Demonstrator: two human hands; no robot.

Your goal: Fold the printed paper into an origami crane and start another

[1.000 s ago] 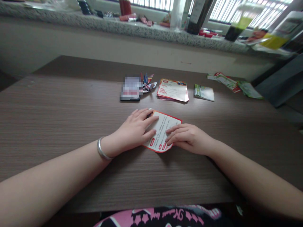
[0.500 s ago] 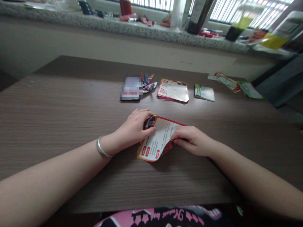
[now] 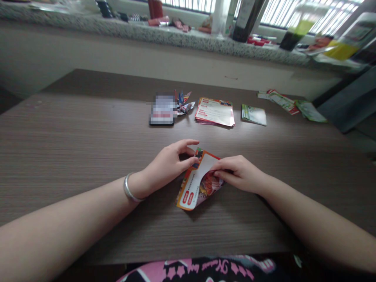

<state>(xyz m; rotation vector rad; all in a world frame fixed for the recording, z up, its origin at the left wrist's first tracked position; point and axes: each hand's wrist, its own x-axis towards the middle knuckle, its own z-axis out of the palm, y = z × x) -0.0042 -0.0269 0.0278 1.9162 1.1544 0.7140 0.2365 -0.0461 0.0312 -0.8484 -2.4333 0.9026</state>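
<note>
A printed paper leaflet (image 3: 188,192), white with an orange border and red labels, lies slanted on the table between my hands. My right hand (image 3: 239,172) pinches its right edge and bends it over to the left, so the underside with a food picture shows. At the upper left corner, my left hand (image 3: 176,158) has its thumb on the leaflet and other fingers at its far edge, with the index finger stretched out above. A silver bangle (image 3: 131,188) circles my left wrist. The fold itself is loose, not pressed flat.
Behind the leaflet on the brown table (image 3: 88,156) lie a phone-like device (image 3: 163,109), a folded paper piece (image 3: 184,105), a stack of leaflets (image 3: 216,111) and a small green-white stack (image 3: 254,115). Paper strips (image 3: 283,102) lie far right. Bottles stand on the stone windowsill (image 3: 188,37).
My right hand has curled the leaflet's edge further left, showing more of the picture side. The leaflet has shifted slightly right and nearer; my left hand has moved right and lifted its index finger.
</note>
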